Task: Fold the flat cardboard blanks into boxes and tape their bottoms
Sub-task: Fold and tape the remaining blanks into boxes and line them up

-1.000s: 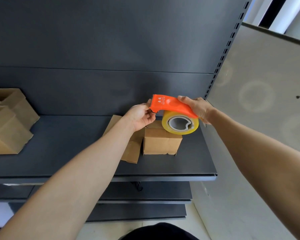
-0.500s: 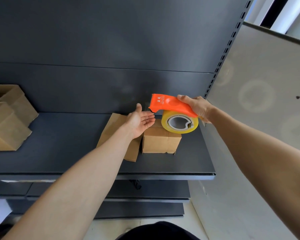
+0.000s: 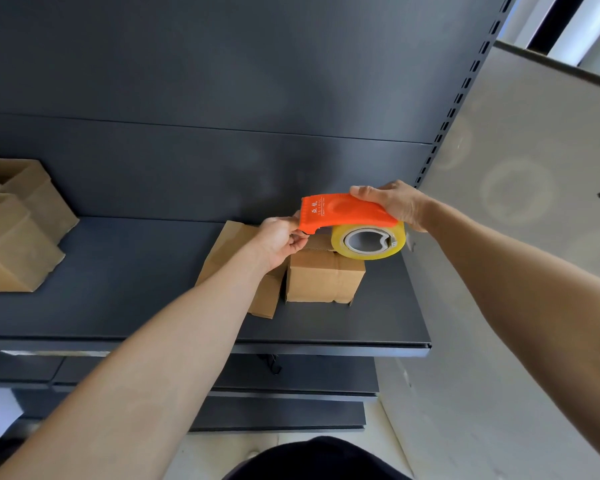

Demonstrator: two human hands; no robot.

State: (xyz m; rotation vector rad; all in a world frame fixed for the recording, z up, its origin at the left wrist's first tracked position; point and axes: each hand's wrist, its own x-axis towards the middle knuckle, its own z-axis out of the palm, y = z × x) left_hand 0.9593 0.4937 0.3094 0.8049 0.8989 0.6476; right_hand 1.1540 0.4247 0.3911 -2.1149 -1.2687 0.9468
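Observation:
A small folded cardboard box (image 3: 324, 279) stands on the dark shelf (image 3: 125, 282). My right hand (image 3: 394, 202) grips the orange tape dispenser (image 3: 343, 213) from above, and its yellowish tape roll (image 3: 368, 241) hovers over the box's top right. My left hand (image 3: 282, 237) pinches at the dispenser's front tip, just above the box's left top edge. The tape end itself is too small to make out. Flat cardboard blanks (image 3: 234, 244) lie left of the box, partly hidden under my left forearm.
Two folded cardboard boxes (image 3: 18, 230) sit at the shelf's far left. The shelf's back panel rises behind, and a perforated upright (image 3: 454, 105) borders it on the right. A pale wall panel (image 3: 534, 168) stands right of the shelf. Lower shelves show below the front edge.
Half a second ago my left hand was open beside the dispenser; now its fingers have closed at the dispenser's front tip. The dispenser has tipped slightly flatter over the box.

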